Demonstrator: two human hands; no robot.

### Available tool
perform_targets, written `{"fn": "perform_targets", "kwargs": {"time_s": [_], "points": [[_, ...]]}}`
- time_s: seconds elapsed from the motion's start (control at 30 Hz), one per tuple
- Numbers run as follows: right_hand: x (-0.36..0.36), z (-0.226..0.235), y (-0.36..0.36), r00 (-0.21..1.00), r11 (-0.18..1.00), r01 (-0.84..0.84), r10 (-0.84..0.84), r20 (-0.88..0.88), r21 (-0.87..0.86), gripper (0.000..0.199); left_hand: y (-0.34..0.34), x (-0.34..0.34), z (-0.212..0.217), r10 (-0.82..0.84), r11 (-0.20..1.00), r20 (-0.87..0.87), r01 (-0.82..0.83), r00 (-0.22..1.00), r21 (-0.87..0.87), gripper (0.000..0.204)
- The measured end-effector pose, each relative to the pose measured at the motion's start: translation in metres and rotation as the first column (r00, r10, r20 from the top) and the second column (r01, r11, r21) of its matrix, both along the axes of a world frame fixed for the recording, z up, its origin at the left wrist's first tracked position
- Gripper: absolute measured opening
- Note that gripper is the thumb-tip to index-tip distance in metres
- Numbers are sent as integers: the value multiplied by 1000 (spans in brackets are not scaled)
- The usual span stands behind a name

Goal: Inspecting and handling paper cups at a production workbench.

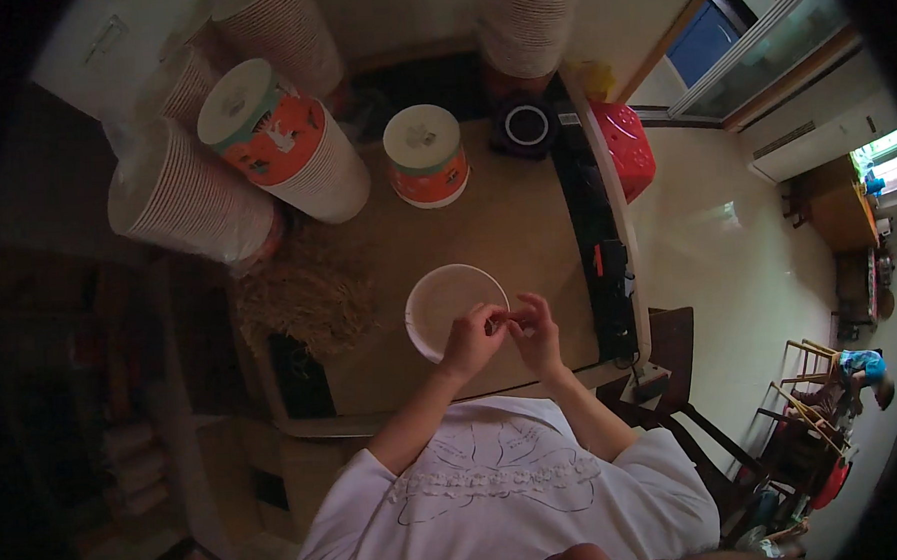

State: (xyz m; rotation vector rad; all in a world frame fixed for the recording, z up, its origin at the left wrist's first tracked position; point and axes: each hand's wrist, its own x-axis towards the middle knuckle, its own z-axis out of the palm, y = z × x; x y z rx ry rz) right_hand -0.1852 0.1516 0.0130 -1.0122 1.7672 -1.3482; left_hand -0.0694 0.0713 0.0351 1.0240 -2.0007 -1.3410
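Observation:
A white paper tub point(425, 306) stands open on the tabletop in front of me, its round mouth facing up. My left hand point(473, 341) is over the tub's near right rim, thumb and fingers pinched together. Just to its right, my right hand point(538, 336) is also closed in a pinch, its fingertips meeting those of the left. Whatever lies between the fingertips is too small and dark to name. To the left of the tub lies a loose heap of tan, string-like fibres point(309, 296).
Beyond the tub, an orange and white paper tub point(426, 159) stands upside down. Nested tubs point(324, 170) and plastic-wrapped stacks point(179, 192) crowd the back left. A dark round object point(524, 129) sits back right. A red stool point(623, 150) stands past the table's edge; a person sits far right.

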Motion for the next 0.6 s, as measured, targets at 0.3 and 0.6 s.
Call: {"fn": "perform_targets", "kwargs": {"time_s": [0.3, 0.6], "points": [[-1, 4, 1, 984, 997, -42, 30, -176, -62, 41, 0, 1, 1, -18, 999, 60, 19, 998, -30, 12], [0, 3, 2, 976, 995, -59, 40, -216, -85, 37, -1, 3, 6, -24, 999, 66, 26, 998, -27, 10]]}}
